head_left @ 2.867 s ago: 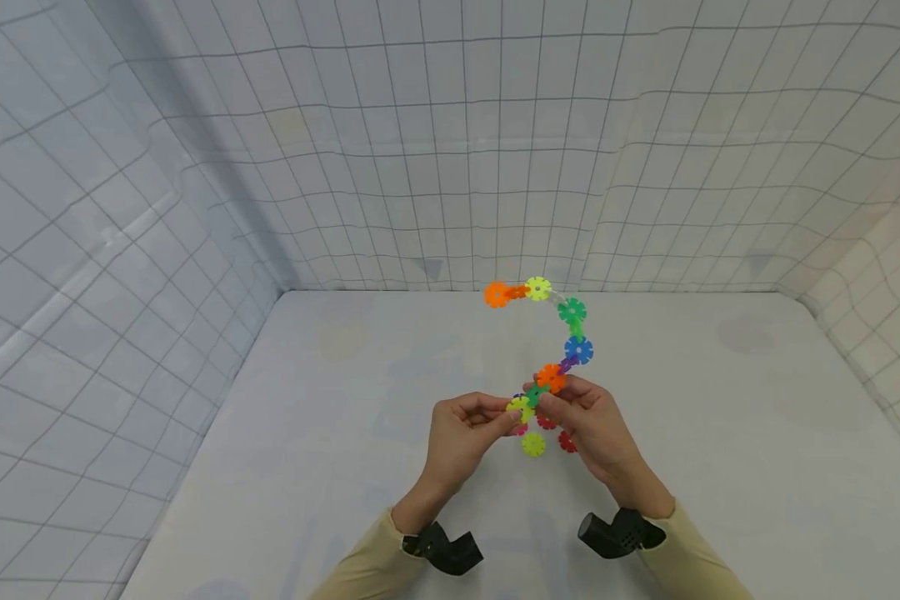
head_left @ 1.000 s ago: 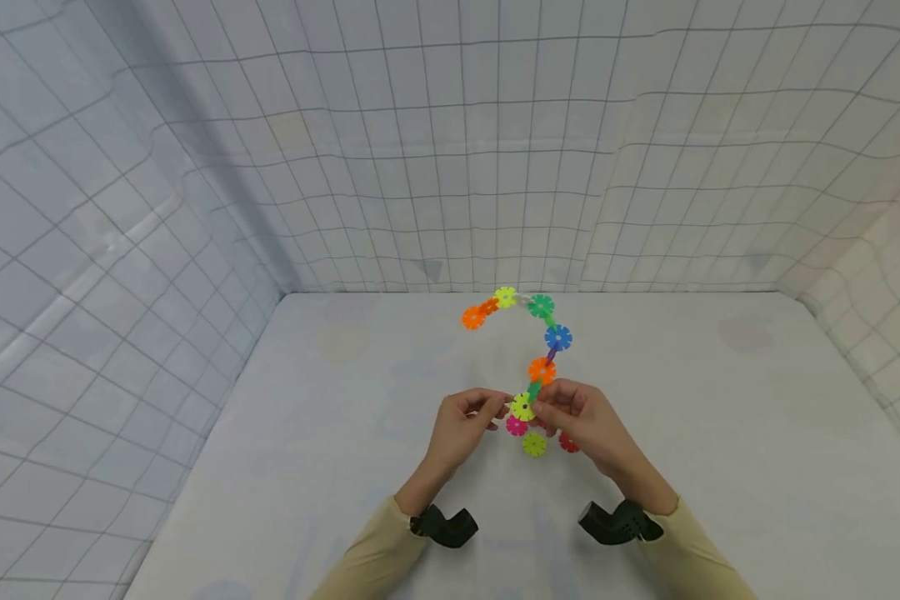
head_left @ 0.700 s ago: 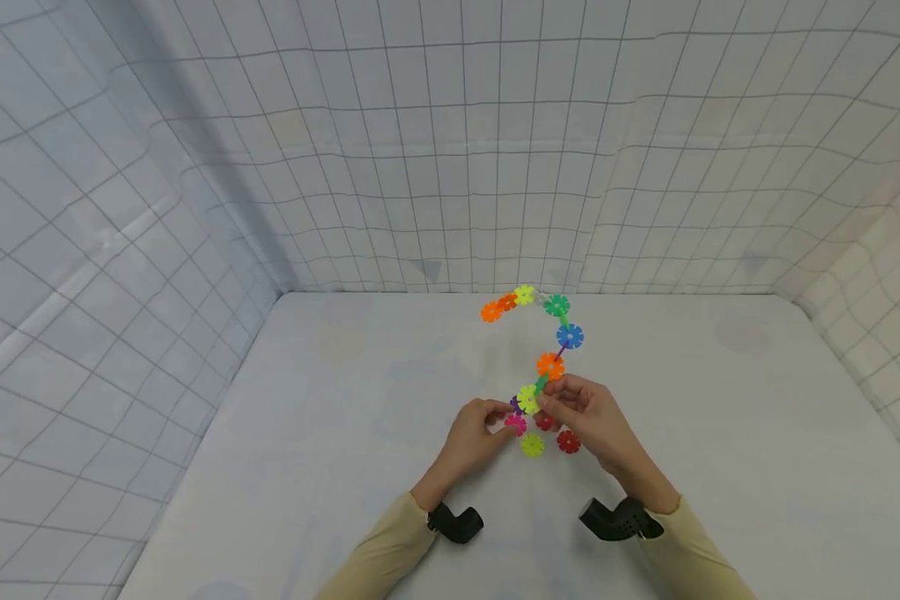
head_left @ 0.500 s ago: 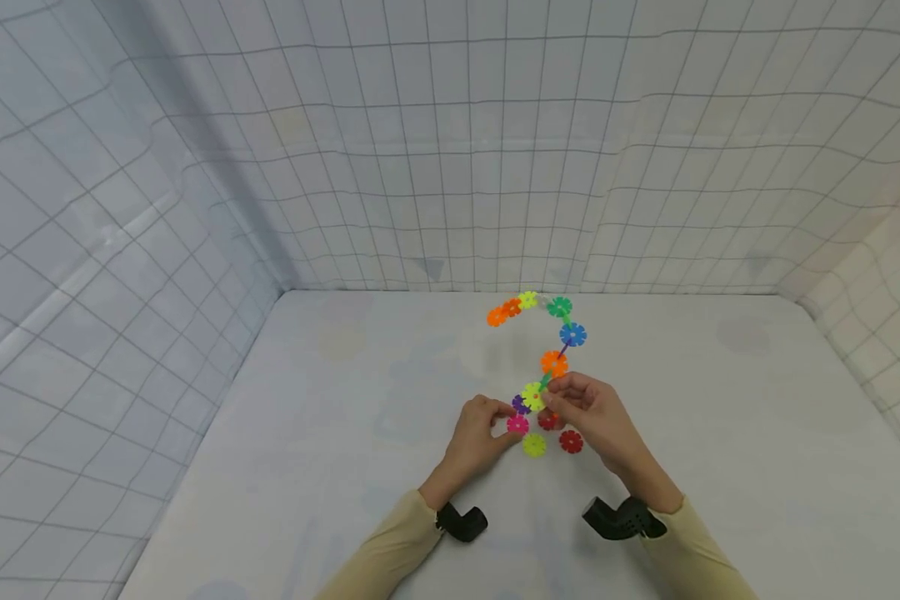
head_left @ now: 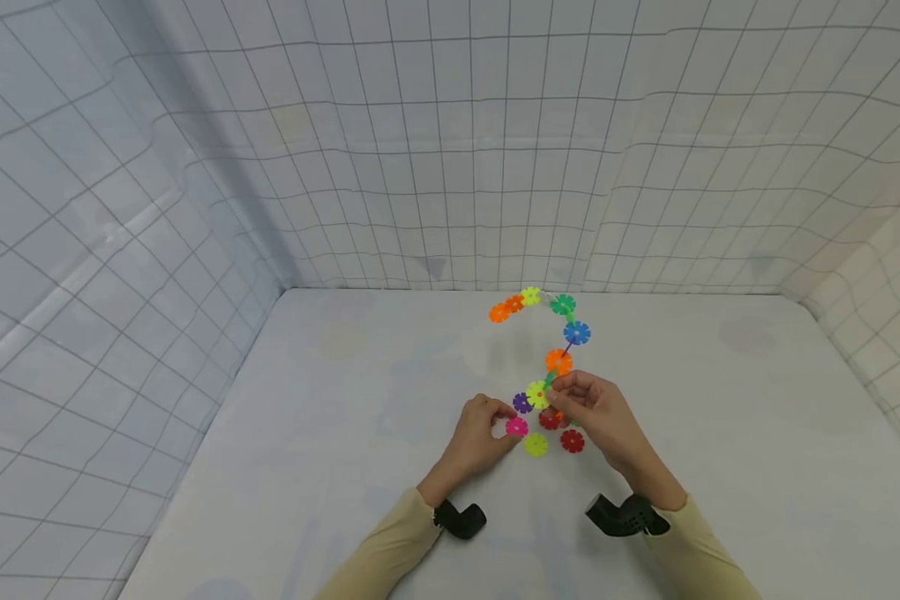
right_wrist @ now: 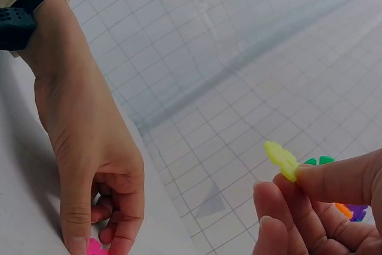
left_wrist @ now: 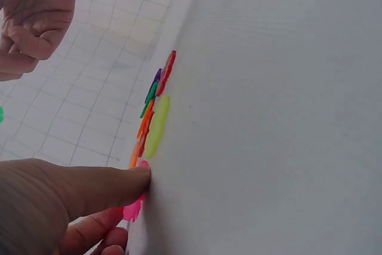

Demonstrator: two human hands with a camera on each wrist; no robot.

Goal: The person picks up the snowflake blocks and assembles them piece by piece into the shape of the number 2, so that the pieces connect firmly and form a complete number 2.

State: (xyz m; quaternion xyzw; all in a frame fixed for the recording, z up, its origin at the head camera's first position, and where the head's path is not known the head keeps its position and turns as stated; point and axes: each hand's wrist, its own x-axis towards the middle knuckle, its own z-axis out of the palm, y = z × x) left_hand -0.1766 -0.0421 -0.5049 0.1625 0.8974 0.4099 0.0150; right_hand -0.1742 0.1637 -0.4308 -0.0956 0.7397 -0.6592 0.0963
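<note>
My right hand (head_left: 591,410) pinches the yellow notched snowflake disc (head_left: 537,394) at the near end of a curved chain of interlocking plastic discs. The chain is raised off the table; from the yellow disc it runs through green, orange (head_left: 558,362), purple and blue (head_left: 577,332) to an orange disc (head_left: 499,312) at its far end. My left hand (head_left: 474,440) is down at the table, thumb and fingertips at the edges of a loose pink snowflake disc (head_left: 517,427). In the left wrist view, the thumb (left_wrist: 113,189) partly covers that pink disc (left_wrist: 132,209).
Close around the hands lie more loose discs: purple (head_left: 522,403), yellow-green (head_left: 536,444) and red (head_left: 572,441), with others partly hidden under my right hand. The white table (head_left: 330,433) is bordered by grid-patterned sheeting (head_left: 450,167) at the back and sides.
The left hand has let go of the chain's yellow disc and gone down to the pink disc. The right hand's fingers have shifted onto the yellow disc, and the chain has swung a little.
</note>
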